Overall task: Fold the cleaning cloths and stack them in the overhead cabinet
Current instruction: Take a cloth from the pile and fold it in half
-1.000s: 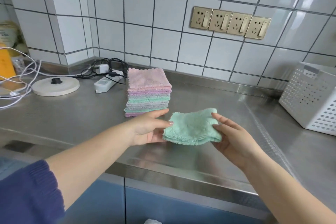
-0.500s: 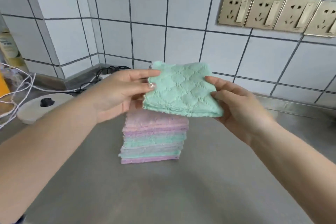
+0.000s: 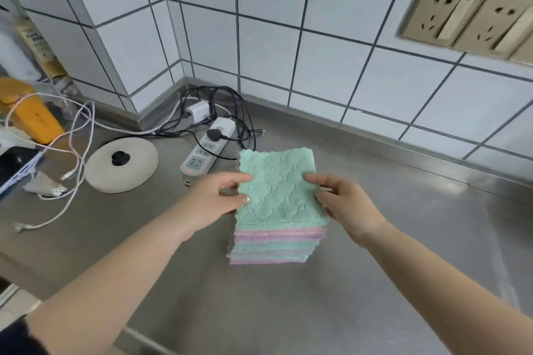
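L hand & R hand pinch green cloth atop cloth stack, steel counter.

A folded mint-green cloth lies flat atop the pink-and-green stack of folded cloths.

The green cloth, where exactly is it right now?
In the head view the green cloth lies on top of the stack of folded cloths mid-counter, held between the left hand and right hand, just right of the power strip.
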Available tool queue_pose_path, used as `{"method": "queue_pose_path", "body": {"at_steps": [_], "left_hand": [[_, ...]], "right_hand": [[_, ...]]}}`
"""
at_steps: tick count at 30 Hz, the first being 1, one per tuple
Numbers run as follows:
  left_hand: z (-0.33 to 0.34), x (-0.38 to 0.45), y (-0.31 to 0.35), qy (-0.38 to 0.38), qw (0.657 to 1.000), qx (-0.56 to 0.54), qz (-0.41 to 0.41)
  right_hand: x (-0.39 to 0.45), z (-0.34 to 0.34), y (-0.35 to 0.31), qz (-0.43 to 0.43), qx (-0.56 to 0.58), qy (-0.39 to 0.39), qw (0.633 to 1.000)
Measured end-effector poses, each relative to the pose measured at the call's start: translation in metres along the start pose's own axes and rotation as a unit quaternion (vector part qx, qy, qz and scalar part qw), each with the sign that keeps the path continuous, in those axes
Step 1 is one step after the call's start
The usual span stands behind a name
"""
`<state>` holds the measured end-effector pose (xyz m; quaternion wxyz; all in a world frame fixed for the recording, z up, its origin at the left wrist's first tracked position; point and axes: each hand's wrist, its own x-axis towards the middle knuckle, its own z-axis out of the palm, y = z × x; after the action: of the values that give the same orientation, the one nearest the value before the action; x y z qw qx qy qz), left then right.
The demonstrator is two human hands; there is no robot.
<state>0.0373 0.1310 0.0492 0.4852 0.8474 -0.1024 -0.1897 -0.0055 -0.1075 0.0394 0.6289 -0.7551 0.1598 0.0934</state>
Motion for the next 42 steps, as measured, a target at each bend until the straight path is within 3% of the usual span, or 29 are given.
{"method": "queue_pose_path", "body": {"at_steps": [4,6,9,11,13,19,27,34,42], "left_hand": [[0.005,0.003,-0.002,-0.012,1.000,-0.016,-0.004],[0.005,0.008,-0.009,0.001,0.992,-0.113,-0.058],[0.008,0.017,-0.021,-0.015,0.928,-0.322,-0.188],[0.010,0.021,-0.027,-0.057,0.892,-0.380,-0.239],[0.010,0.022,-0.031,-0.099,0.882,-0.388,-0.249],[0.006,0.024,-0.035,-0.140,0.874,-0.368,-0.284],[0.003,-0.006,-0.018,-0.130,0.908,-0.317,-0.243],[0.000,-0.055,-0.026,-0.141,0.891,-0.368,-0.227],[-0.030,-0.077,-0.043,-0.185,0.853,-0.428,-0.235]], "right_hand": [[-0.005,0.001,0.007,0.008,0.007,0.026,1.000],[-0.003,-0.001,0.010,0.003,-0.007,0.066,0.998],[0.003,-0.002,0.021,0.077,0.030,0.045,0.996],[0.007,-0.001,0.031,0.166,0.116,-0.013,0.979],[0.007,0.000,0.037,0.212,0.167,-0.071,0.960],[0.002,0.010,0.047,0.207,0.279,-0.150,0.926],[-0.036,0.010,0.046,0.155,0.284,-0.192,0.927],[-0.088,0.025,0.042,0.113,0.312,-0.248,0.910],[-0.122,0.061,0.019,0.114,0.335,-0.240,0.904]]}}
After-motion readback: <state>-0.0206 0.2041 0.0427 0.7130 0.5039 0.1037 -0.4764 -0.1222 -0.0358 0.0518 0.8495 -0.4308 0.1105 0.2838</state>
